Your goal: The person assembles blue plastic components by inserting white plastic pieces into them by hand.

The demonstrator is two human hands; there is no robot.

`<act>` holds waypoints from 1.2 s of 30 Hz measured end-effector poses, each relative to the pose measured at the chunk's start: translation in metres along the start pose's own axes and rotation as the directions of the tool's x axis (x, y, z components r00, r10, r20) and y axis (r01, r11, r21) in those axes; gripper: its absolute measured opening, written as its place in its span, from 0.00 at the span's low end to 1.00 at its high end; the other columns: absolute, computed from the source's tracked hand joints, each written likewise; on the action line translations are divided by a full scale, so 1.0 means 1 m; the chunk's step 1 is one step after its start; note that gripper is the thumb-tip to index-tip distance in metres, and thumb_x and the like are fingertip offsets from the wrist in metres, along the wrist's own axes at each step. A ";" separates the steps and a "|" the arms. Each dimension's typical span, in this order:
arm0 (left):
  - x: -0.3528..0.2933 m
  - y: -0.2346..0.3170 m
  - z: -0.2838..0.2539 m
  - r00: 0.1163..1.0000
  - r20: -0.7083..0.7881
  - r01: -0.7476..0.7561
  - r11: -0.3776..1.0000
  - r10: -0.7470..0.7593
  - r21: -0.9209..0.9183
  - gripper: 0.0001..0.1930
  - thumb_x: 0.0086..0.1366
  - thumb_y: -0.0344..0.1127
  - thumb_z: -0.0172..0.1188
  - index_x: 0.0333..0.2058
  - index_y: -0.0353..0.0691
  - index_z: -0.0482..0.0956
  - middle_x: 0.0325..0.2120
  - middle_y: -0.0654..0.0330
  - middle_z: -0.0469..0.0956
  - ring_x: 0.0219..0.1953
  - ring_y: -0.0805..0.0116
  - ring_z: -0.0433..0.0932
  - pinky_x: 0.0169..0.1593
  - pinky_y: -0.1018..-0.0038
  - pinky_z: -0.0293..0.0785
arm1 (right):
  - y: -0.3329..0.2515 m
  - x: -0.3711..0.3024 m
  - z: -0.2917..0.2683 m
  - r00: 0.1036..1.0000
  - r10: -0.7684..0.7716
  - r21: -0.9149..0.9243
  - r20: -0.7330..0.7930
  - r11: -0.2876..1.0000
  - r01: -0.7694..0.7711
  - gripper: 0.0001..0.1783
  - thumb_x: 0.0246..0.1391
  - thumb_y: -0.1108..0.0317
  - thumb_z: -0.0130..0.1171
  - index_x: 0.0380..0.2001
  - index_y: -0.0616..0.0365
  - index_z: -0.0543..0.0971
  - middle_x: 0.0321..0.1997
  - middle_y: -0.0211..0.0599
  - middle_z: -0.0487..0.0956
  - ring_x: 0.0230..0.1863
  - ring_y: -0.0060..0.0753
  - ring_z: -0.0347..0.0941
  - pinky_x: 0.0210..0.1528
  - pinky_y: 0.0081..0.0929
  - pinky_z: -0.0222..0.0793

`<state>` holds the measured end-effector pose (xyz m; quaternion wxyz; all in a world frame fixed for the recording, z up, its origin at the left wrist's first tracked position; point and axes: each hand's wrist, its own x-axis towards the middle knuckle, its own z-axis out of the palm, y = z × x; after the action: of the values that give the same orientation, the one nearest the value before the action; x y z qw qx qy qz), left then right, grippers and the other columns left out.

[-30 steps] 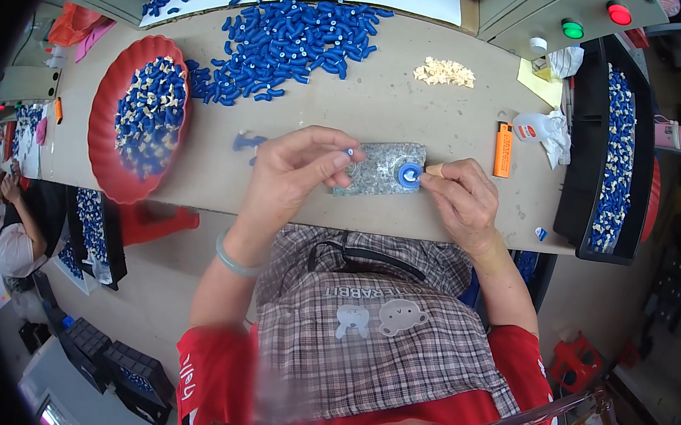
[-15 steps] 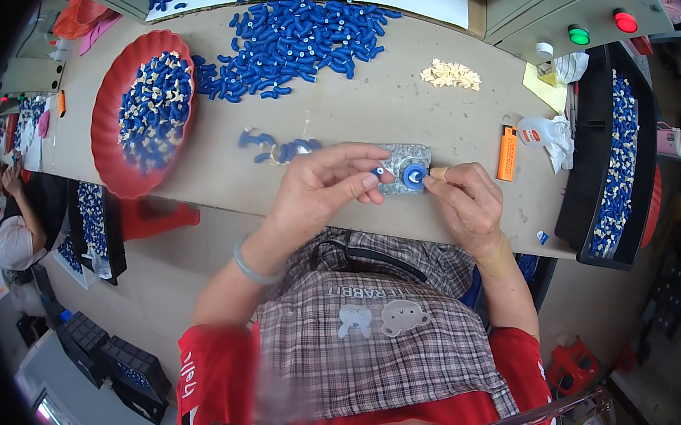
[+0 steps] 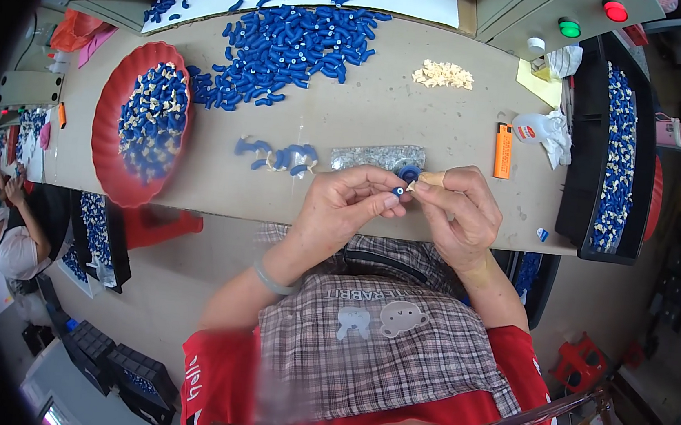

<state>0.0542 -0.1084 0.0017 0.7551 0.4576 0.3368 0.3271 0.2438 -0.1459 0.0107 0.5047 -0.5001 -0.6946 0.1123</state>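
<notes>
My left hand (image 3: 351, 205) pinches a small blue curved piece (image 3: 397, 191), its round end with a pale centre facing my right hand. Between the thumb and finger of my right hand (image 3: 463, 218) is a small cream-coloured piece (image 3: 411, 186), close to that end; whether the two touch I cannot tell. Just behind the fingers, a round blue dish (image 3: 408, 172) sits on a grey speckled slab (image 3: 370, 156), partly hidden by my hands. Left of the slab lie several blue pieces with cream bits (image 3: 276, 157) on the table.
A big pile of blue pieces (image 3: 290, 52) covers the table's back, with a small cream heap (image 3: 444, 75) to its right. The red scalloped tray (image 3: 107, 124) at left and black bin (image 3: 584, 154) at right hold mixed pieces. An orange lighter (image 3: 503, 150) and white bottle (image 3: 529, 128) lie near the bin.
My right hand has left the blue dish and come nearer with a cream piece. My left hand has moved right and closer, bringing the blue piece up to it.
</notes>
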 end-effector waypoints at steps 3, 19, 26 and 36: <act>0.000 -0.001 -0.002 1.000 0.021 0.014 1.000 -0.014 -0.010 0.09 0.69 0.23 0.60 0.46 0.29 0.80 0.39 0.55 0.84 0.40 0.72 0.84 0.44 0.78 0.81 | 0.000 0.002 0.000 0.999 -0.047 -0.018 0.008 0.999 0.047 0.16 0.36 0.82 0.72 0.33 0.58 0.87 0.33 0.32 0.82 0.31 0.30 0.78 0.30 0.25 0.74; -0.002 0.003 0.005 0.999 -0.036 -0.023 0.999 0.025 0.041 0.06 0.67 0.23 0.61 0.42 0.30 0.81 0.35 0.58 0.84 0.37 0.74 0.84 0.43 0.79 0.81 | 0.000 0.001 0.000 0.978 -0.184 -0.081 0.098 0.978 0.192 0.16 0.35 0.83 0.72 0.33 0.61 0.85 0.35 0.37 0.82 0.31 0.35 0.77 0.30 0.27 0.73; -0.004 0.007 0.008 0.990 -0.091 -0.078 0.965 0.104 0.250 0.05 0.66 0.23 0.63 0.39 0.30 0.83 0.34 0.58 0.85 0.35 0.74 0.84 0.39 0.78 0.82 | -0.001 0.003 -0.001 0.980 -0.145 -0.054 0.134 0.987 0.153 0.16 0.35 0.83 0.71 0.33 0.62 0.85 0.34 0.37 0.81 0.32 0.36 0.77 0.31 0.28 0.73; 0.004 0.012 -0.004 0.995 0.041 0.094 0.976 -0.087 -0.195 0.12 0.69 0.27 0.61 0.49 0.29 0.79 0.37 0.51 0.85 0.36 0.68 0.85 0.42 0.77 0.82 | -0.012 0.023 -0.013 0.979 0.059 0.051 0.193 0.996 -0.070 0.14 0.44 0.81 0.68 0.38 0.61 0.84 0.35 0.38 0.80 0.34 0.38 0.79 0.33 0.30 0.77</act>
<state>0.0508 -0.0993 0.0103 0.8160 0.3701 0.3113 0.3166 0.2477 -0.1379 0.0381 0.4457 -0.4946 -0.7199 0.1962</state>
